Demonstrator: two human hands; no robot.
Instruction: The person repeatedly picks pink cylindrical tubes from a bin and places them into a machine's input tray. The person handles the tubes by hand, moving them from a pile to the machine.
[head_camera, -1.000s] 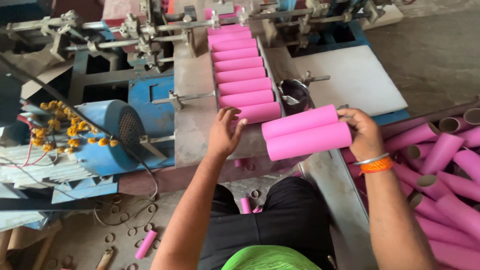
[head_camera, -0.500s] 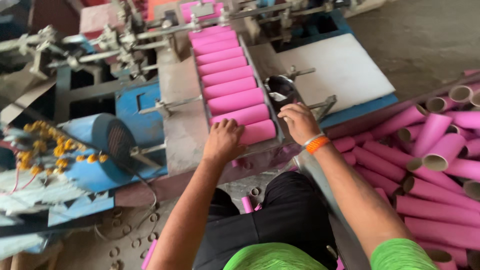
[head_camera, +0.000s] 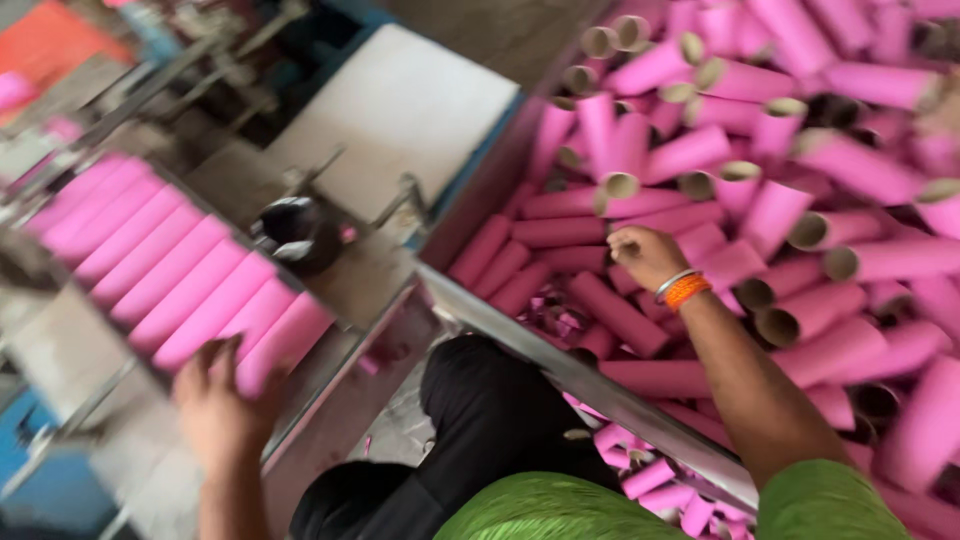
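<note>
A row of pink cardboard tubes (head_camera: 170, 290) lies side by side in the sloping feed tray of a machine at the left. My left hand (head_camera: 215, 405) rests with spread fingers against the near end of the lowest tubes and holds nothing. My right hand (head_camera: 645, 255), with an orange and silver bangle (head_camera: 685, 290) on its wrist, reaches into a big heap of loose pink tubes (head_camera: 800, 200) at the right. Its fingers are curled down on the tubes. Motion blur hides whether they grip one.
A metal rail (head_camera: 560, 370) separates the machine from the heap. A small black round pot (head_camera: 300, 230) sits beside the tray, with a white flat panel (head_camera: 400, 110) behind it. My black-trousered knee (head_camera: 480, 410) is below, and short pink offcuts (head_camera: 650, 480) lie by the rail.
My right hand left the tray and swung right into the tube heap. The view turned right with it. My left hand stayed at the tray's near end.
</note>
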